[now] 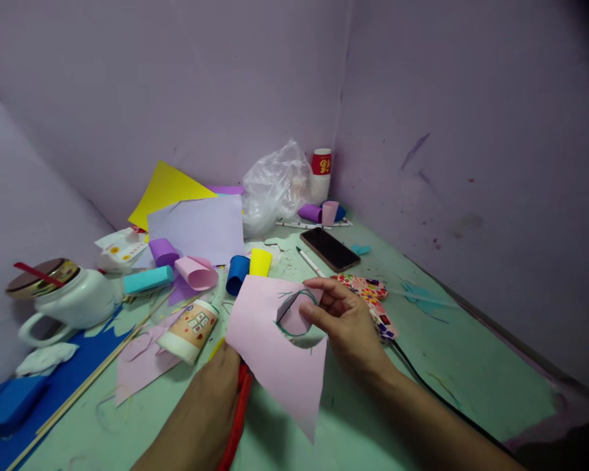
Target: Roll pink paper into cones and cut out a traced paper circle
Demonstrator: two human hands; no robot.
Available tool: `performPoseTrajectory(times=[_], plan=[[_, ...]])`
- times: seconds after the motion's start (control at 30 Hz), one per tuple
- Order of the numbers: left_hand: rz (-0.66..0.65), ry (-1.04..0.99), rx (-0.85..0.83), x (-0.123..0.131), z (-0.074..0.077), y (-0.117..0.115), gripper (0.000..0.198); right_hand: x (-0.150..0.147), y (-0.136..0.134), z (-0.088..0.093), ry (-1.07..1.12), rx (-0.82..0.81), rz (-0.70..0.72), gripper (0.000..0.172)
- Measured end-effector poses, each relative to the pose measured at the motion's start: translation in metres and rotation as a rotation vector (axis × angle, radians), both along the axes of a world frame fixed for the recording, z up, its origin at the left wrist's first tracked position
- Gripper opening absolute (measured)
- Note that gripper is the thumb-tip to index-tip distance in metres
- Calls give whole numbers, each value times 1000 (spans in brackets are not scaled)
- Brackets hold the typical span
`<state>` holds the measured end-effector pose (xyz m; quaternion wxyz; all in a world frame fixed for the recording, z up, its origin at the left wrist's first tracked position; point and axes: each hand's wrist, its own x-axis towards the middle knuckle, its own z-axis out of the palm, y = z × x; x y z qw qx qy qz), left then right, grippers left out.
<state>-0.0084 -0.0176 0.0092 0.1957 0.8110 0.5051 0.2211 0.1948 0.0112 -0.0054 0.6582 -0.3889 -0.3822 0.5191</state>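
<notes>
My right hand (341,317) pinches a pink paper sheet (269,327), thumb on top, at a partly cut-out round piece (295,317) outlined in dark green. A curved gap lies along the lower right of that piece, and a grey, shaded sliver shows at its left. My left hand (218,376) is closed at the sheet's lower left edge, its fingers mostly hidden. A yellow edge (216,347) shows beside it and a red strip (240,418) runs down along it; what it grips is unclear. A printed paper cup (191,330) lies tilted to the left.
Rolled paper pieces, blue (237,275), yellow (260,263) and pink (196,272), stand behind the sheet. Farther right lie a phone (330,248), a marker (310,261) and a floral cloth item (368,297). A white mug (78,304) stands left, near long sticks (93,376).
</notes>
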Motion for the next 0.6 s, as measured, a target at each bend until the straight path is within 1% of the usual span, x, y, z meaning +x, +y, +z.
performPoseTrajectory(times=[0.13, 0.27, 0.33, 0.4, 0.43, 0.6], plan=[[-8, 14, -4, -1, -2, 1, 33, 0, 1, 0, 10, 12, 10, 27], [-18, 26, -12, -4, -5, 1, 32, 0, 1, -1, -22, 18, -20, 24], [-23, 30, -13, -5, -5, 0, 26, 1, 1, -1, -48, 21, -33, 23], [-24, 30, -11, -5, -5, -1, 16, 1, 1, -1, -66, 28, -29, 23], [-25, 30, -10, -4, -4, -1, 15, 1, 1, -1, -68, 31, -26, 23], [-33, 62, 16, -5, 2, -1, 19, 3, 1, 0, -54, 41, -12, 24]])
